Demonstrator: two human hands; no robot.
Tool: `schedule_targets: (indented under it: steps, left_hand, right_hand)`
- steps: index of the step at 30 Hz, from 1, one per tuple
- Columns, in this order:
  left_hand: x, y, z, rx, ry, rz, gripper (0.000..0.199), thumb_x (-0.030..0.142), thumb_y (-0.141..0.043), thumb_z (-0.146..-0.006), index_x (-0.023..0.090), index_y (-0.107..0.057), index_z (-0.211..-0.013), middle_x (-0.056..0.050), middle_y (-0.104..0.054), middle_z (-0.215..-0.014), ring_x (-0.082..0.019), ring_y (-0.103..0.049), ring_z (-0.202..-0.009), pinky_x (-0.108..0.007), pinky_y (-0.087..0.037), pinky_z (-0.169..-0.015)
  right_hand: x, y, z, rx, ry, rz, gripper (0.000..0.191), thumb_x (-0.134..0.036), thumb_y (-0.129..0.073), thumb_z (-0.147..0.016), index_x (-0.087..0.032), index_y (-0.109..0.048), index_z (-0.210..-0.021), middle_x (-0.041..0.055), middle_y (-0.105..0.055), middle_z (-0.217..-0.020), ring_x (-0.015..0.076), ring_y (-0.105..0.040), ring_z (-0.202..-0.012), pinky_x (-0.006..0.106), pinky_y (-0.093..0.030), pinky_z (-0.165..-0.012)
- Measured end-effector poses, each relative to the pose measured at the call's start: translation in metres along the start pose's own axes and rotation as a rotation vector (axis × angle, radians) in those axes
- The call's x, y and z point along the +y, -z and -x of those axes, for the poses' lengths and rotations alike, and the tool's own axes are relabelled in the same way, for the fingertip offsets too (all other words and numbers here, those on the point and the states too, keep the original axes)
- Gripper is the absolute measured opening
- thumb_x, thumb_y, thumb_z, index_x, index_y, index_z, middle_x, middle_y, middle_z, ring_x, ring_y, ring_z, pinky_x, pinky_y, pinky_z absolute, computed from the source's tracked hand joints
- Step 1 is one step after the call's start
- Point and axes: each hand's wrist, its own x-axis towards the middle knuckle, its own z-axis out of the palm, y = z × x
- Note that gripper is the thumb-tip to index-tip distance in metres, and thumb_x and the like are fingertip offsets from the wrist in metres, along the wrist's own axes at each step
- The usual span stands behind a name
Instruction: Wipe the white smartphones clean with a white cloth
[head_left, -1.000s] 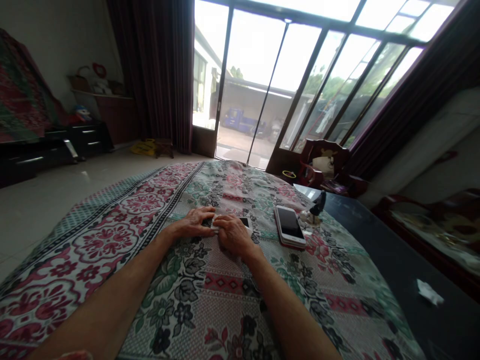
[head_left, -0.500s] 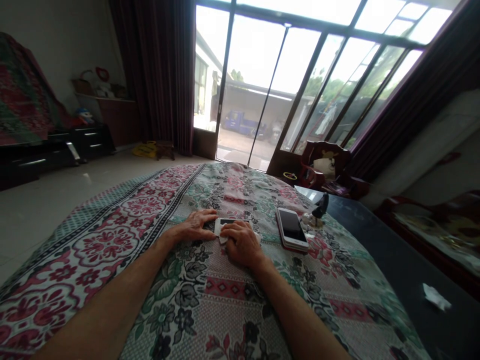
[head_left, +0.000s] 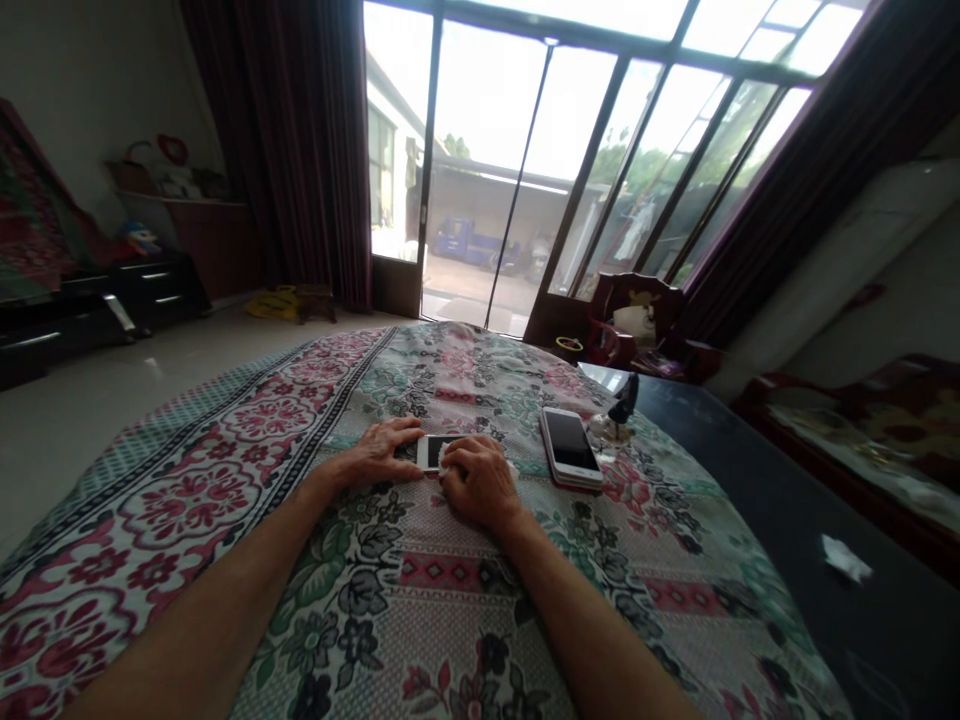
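Note:
A white phone [head_left: 425,453] with a dark screen lies sideways on the patterned tablecloth [head_left: 442,610]. My left hand [head_left: 381,451] rests at the phone's left end, thumb and fingers spread around its edge. Over the right part of the phone, my right hand [head_left: 481,482] is closed with bent fingers on a crumpled white tissue [head_left: 444,462], pressed against the screen. The hand hides much of the phone and tissue. To the right lies a stack of phones [head_left: 571,447], the top one white with a dark screen.
A clear bottle with a black spray top [head_left: 616,425] stands right of the stack. On the dark tabletop [head_left: 757,500] at the right lies a crumpled white tissue piece [head_left: 847,558]. Beyond are a wooden chair [head_left: 637,320], glass doors and dark curtains.
The view has shifted, so the scene sits further left. My right hand and the tissue have moved rightward along the phone, showing more of its left end.

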Motion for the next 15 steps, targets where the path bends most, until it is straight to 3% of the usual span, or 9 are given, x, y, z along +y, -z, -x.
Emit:
schedule_targets:
  steps: [9,15]
  left_hand:
    - [0.002,0.001,0.0,0.015,0.013,0.006,0.067,0.055,-0.066,-0.073,0.024,-0.054,-0.13,-0.008,-0.037,-0.151,-0.03,-0.031,-0.139,-0.04,-0.023,-0.113]
    - [0.012,0.001,0.003,0.048,0.047,0.037,0.058,0.053,-0.072,-0.067,0.023,-0.059,-0.115,-0.009,-0.041,-0.148,-0.032,-0.031,-0.138,-0.044,-0.023,-0.112]
  right_hand:
    - [0.016,0.012,0.002,0.104,-0.321,0.267,0.016,-0.012,-0.055,-0.075,-0.019,-0.068,-0.069,0.0058,-0.067,-0.083,0.0201,-0.055,-0.084,0.03,-0.04,-0.08]
    - [0.023,0.014,0.003,0.101,-0.384,0.275,0.017,-0.014,-0.054,-0.079,-0.019,-0.07,-0.077,0.006,-0.068,-0.089,0.0203,-0.056,-0.089,0.029,-0.038,-0.083]
